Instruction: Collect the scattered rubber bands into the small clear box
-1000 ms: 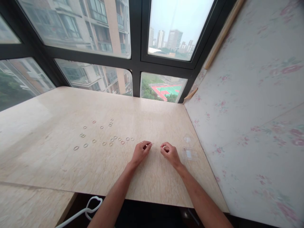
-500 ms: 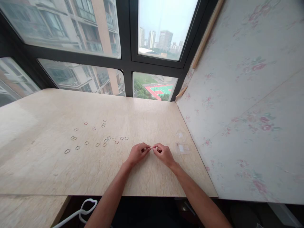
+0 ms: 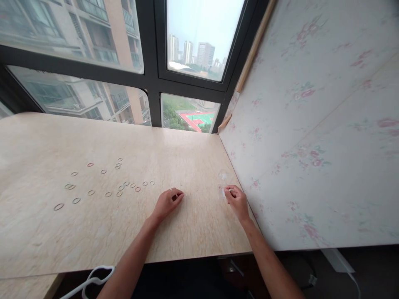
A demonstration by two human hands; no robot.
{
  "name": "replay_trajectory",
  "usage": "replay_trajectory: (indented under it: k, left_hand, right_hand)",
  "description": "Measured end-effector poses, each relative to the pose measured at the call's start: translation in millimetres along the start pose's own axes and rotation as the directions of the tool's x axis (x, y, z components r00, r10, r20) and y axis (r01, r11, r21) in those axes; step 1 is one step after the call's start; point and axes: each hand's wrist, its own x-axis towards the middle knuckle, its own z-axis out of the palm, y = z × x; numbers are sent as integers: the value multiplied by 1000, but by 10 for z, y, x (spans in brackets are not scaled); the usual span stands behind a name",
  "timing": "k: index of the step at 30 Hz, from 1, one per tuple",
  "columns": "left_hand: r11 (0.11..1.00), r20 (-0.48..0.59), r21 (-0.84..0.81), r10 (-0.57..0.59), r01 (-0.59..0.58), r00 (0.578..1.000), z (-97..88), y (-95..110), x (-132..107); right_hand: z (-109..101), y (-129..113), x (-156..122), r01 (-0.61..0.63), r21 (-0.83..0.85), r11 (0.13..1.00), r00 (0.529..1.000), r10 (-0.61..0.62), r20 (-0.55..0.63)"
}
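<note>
Leftmost, a beige, marble-patterned table (image 3: 187, 232) runs back to a black-framed window (image 3: 151, 83); its near edge crosses the bottom of the view, where a white, looped, tube-like object (image 3: 75, 290) shows beside the left forearm. Many thin, round rings (image 3: 59, 210), mostly dark or greenish-grey with a few reddish, lie scattered over the table's left half, some overlapping, with broad open surface behind and in front of them. Just right of them is the left hand (image 3: 170, 202), a pale band on one finger, its fingertips pinched together; anything thin between them is too small to tell. An open stretch of table separates the hands. The right hand (image 3: 239, 203), thumb and forefinger drawn close, partly covers a clear plastic case (image 3: 221, 193); whether it grips it, I cannot tell. Behind the case lies another clear plastic piece (image 3: 223, 175). Far right, a white wall with pink flowers (image 3: 311, 124) rises along the table's right edge, near the right hand, blocking that side.
</note>
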Motion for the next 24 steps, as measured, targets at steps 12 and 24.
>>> replay_trajectory:
  k: [12,24]
  left_hand:
    - [999,-17,-23,-25,25,1000,6,-6,7]
    - [972,-36,-210,-115,106,993,-94,7,-25]
  right_hand:
    - [-61,-58,86,-12,-70,997,999,8,-52]
    - [212,132,-583,222,-124,967,899,-154,410]
